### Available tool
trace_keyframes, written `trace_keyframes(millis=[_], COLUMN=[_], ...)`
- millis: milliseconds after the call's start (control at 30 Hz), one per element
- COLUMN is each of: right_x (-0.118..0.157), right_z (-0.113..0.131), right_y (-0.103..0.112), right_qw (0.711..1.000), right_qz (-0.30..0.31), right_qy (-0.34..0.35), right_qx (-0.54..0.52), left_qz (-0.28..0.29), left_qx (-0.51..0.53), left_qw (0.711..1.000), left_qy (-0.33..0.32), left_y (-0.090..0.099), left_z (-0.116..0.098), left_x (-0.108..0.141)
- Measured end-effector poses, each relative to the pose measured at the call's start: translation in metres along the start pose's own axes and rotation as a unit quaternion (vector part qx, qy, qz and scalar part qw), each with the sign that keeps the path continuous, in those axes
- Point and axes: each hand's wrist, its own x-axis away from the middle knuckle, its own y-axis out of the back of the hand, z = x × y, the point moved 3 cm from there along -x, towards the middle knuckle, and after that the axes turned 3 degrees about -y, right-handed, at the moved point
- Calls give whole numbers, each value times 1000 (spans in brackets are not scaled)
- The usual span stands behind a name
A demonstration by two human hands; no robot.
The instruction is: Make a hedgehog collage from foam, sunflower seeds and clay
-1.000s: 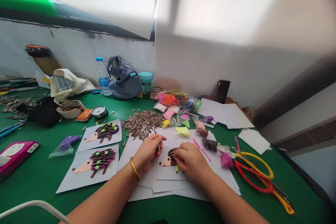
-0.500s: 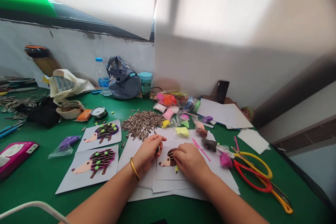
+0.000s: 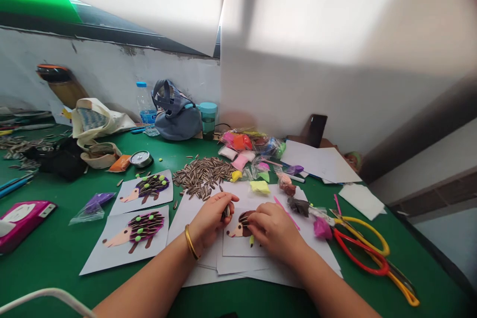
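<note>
Hedgehog picture [image 3: 244, 229], lower centre of frame, partly under right hand [image 3: 275, 227]; fingers bent, cannot tell if pinching anything. Heavy press could dent brown body; loose sheets [image 3: 233, 265] beneath could slip. Left hand [image 3: 213, 212], fingers curled round seeds [image 3: 225, 211]: slackened curl could spill some.

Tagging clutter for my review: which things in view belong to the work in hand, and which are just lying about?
Likely in the work: hedgehog picture at the right hand; seeds in the left hand; seed pile; clay lumps.

Apparently lying about: phone; water bottle; blue bag.
</note>
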Motion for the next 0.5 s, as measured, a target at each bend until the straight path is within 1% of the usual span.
trace_keyframes(millis=[133,200,267,400,433,500], right_x=[0,0,0,-2,-3,-4], right_z=[5,10,16,27,29,31], right_y=[8,11,12,9,9,8], right_qw=[998,996,994,992,992,993], right_qz=[-52,-82,-99,-103,-102,-92], right_qy=[8,13,30,69,73,72], right_qx=[-23,-33,-38,-12,2,31], left_qz=[34,55,79,140,143,129], left_qx=[35,44,41,20,13,-6], left_qw=[999,997,996,990,990,991], left_qy=[25,20,9,3,5,14], left_y=[-4,-6,-10,-18,-19,-19], left_z=[0,1,3,8,9,12], left_x=[4,6,9,13,13,14])
